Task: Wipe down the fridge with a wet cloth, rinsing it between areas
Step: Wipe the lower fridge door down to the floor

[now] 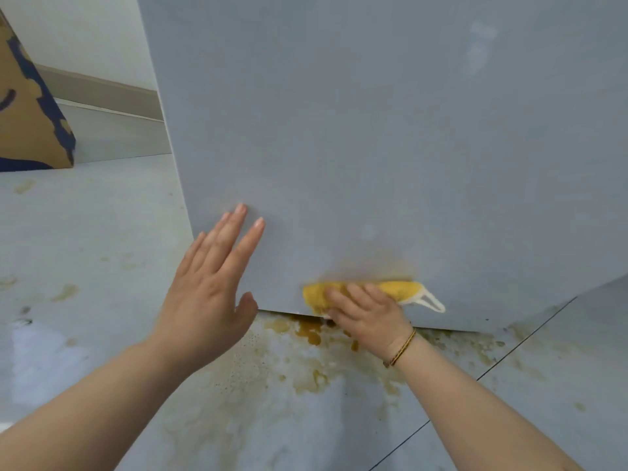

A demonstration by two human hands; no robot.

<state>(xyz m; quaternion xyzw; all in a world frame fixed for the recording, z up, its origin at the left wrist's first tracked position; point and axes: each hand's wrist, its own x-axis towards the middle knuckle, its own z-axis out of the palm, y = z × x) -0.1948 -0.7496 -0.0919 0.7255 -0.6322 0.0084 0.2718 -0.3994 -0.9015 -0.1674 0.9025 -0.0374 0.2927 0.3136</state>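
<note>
1. Pale grey-blue glossy fridge panel (373, 130): fills the upper and right part of the view; its lower edge stands just above the floor. A faint yellowish smear shows on it just above item 2.

2. Bunched yellow cloth with a white hanging loop (397, 289): lies against the fridge panel close to its lower edge, loop trailing to the right.

3. Right hand (367, 317): fingers curled over the left part of the cloth, pressing it to the panel; thumb hidden. Thin gold-and-red cord bracelet (401, 348) on the wrist.

4. Left hand (204, 294): flat, fingers straight and slightly spread, thumb out, raised at the panel's lower left corner and holding nothing. Whether the fingertips touch the panel cannot be told.

5. Brown cardboard box with dark blue print (27, 124): far left, on the floor by the wall; the print cannot be read.

6. Light grey tiled floor (85, 266): wet, with brownish-yellow puddles and splashes (311, 331), thickest directly below the cloth.

7. Grey skirting board (102, 93): along the white wall behind the box.
</note>
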